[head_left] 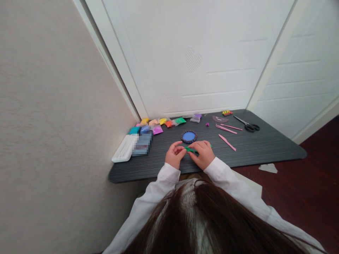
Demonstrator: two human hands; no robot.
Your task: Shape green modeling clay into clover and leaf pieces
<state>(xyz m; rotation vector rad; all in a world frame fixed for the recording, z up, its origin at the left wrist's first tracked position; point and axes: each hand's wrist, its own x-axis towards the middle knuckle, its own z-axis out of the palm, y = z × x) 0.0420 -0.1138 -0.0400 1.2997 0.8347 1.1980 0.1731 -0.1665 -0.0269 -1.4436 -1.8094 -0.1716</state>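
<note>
My left hand (pixel 175 154) and my right hand (pixel 202 154) meet above the near part of the dark table. Between their fingertips is a thin strip of soft green clay (pixel 189 149). The left thumb and fingers pinch its left end, while the right fingers close over the rest; a bit of green also shows past the right knuckles. Just beyond the hands lies a round blue disc (pixel 189 137) with a dark brown, rope-like rim. A small purple lump of clay (pixel 207 124) sits behind it to the right.
Clay packets (pixel 158 129) line the table's back left, near a white tray (pixel 124 148) and a blurred blue-grey item (pixel 143 144). To the right lie pink modelling tools (pixel 227 142), black-handled scissors (pixel 251 127) and a small yellow-and-red piece (pixel 227 113). White panels stand behind.
</note>
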